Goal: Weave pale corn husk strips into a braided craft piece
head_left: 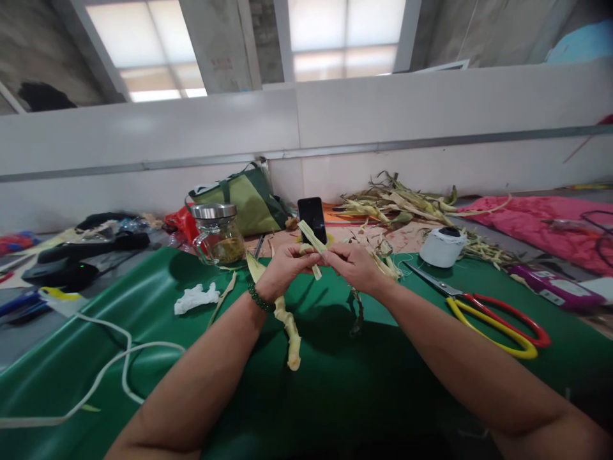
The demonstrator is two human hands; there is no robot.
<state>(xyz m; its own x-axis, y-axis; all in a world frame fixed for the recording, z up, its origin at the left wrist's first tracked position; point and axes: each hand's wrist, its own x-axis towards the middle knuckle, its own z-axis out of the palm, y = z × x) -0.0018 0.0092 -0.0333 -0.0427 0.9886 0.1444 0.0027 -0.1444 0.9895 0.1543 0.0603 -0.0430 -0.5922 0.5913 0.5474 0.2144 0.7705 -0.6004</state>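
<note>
Lidded glass jar (227, 248), on green-covered tabletop (148, 294); left hand (286, 268), pinching pale husk strip (313, 239), raised above tabletop; twisted husk braid (290, 329), beneath same hand, connection to strip unclear; right hand (358, 263), pinching same strip; red-and-yellow-handled scissors (468, 296), on tabletop.

There are two windows (318, 29), one braid (290, 329), one upright phone (311, 212), one glass jug (223, 243) and one pair of scissors (456, 292).

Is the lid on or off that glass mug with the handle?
On: the silver lid sits over the mouth of the glass mug, which stands upright.
</note>
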